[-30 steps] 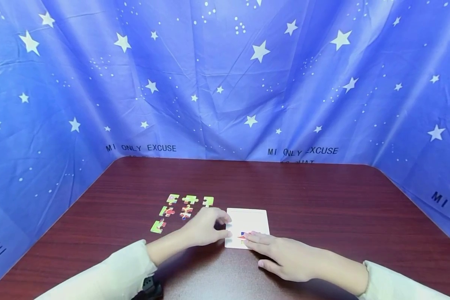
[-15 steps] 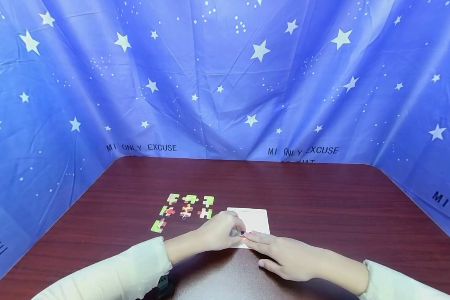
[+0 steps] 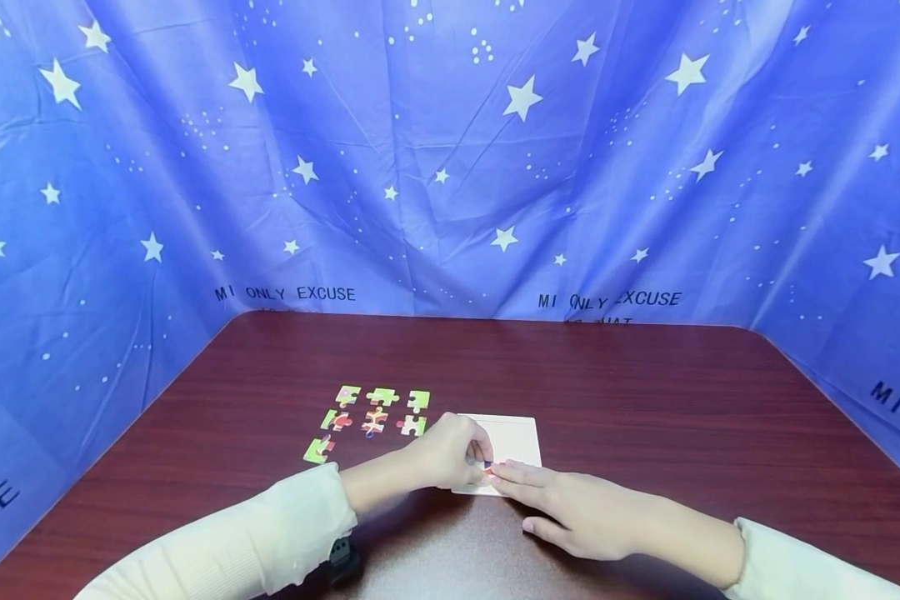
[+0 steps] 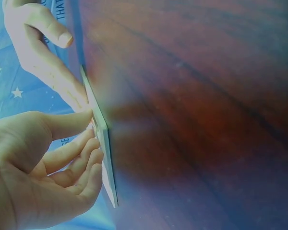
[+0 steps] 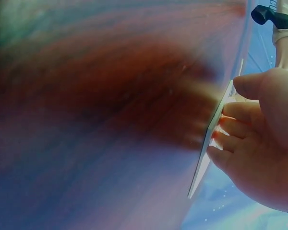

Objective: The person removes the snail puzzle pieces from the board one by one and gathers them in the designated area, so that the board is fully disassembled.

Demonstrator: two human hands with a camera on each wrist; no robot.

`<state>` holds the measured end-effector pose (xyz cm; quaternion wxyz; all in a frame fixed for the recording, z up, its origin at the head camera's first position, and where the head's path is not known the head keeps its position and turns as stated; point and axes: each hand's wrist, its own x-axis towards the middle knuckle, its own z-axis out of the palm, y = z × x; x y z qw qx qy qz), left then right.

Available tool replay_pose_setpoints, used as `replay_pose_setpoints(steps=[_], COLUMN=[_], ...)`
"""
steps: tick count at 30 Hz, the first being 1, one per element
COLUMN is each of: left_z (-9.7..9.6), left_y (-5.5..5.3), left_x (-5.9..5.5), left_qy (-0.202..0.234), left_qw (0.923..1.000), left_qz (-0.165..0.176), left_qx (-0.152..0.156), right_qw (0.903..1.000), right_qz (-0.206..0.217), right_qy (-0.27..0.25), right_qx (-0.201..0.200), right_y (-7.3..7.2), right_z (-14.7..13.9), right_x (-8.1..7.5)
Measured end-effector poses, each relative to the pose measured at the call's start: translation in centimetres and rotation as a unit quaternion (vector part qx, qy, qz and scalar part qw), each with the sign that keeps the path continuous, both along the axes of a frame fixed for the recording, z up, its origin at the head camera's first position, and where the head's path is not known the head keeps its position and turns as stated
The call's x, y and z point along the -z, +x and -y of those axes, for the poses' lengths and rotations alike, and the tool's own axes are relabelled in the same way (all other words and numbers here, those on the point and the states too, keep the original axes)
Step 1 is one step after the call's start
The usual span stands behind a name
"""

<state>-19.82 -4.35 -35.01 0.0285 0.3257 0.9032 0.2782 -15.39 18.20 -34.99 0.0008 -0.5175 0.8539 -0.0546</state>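
A white square tray (image 3: 513,437) lies flat on the table in front of me. My left hand (image 3: 453,450) is over its left half, fingers curled and the thumb brought toward them, pinching a small puzzle piece (image 3: 487,467) that shows a bit of blue and red. Most of that piece is hidden by the fingers. Straight fingers of my right hand (image 3: 592,508) rest on the tray's near part, their tips beside the left fingertips. In the left wrist view, the left thumb and fingers meet at the tray's edge (image 4: 110,172).
Several loose puzzle pieces (image 3: 375,422), green, red and white, lie spaced apart in rows left of the tray. The dark red table (image 3: 645,383) extends around them. Behind it hangs a blue star-patterned curtain (image 3: 450,167).
My left hand has moved right, from the tray's left edge onto the piece, and its fingers have drawn together. A loose piece it covered now shows. My right hand has stayed almost still.
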Motion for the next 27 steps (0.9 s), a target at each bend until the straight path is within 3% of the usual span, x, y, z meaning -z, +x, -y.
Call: replay_pose_setpoints(steps=[4, 12, 27], left_z=[-0.1, -0.1, -0.5], left_y=[0.0, 0.0, 0.6], left_x=[-0.1, -0.3, -0.6], left_qy=[0.011, 0.010, -0.016], left_qw=[0.9998, 0.9995, 0.9982], left_qz=[0.019, 0.028, 0.041], left_qx=[-0.005, -0.011, -0.041], right_qw=[1.0000, 0.9984, 0.9972], right_qz=[-0.003, 0.036, 0.058], right_qy=[0.003, 0.006, 0.008], right_qx=[0.006, 0.044, 0.046], right_y=[0.2, 0.9, 0.6], right_z=[-0.7, -2.1, -1.7], right_x=[-0.1, -0.3, -0.6])
